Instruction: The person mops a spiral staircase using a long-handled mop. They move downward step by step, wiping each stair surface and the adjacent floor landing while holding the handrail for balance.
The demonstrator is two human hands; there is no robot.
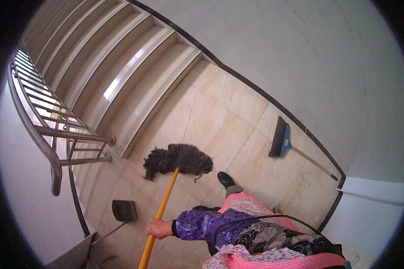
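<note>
My right hand (159, 228), coming out of a purple patterned sleeve (202, 226), is closed around the yellow handle (166, 196) of a mop. The mop's dark, stringy head (183, 159) lies spread on the beige tiled floor (219, 104), near the foot of the stairs. Below the hand, the handle runs out at the bottom edge of the view. My left hand is out of view. One black shoe (225, 179) stands just right of the mop head; the other shoe (205, 208) is partly hidden by the sleeve.
Stone stairs (158, 90) rise at upper left beside a metal railing (55, 161). A blue broom with dark bristles (284, 143) lies near the right wall (309, 67). A long-handled dustpan (124, 211) lies at lower left. A black cable (269, 216) curves across my clothing.
</note>
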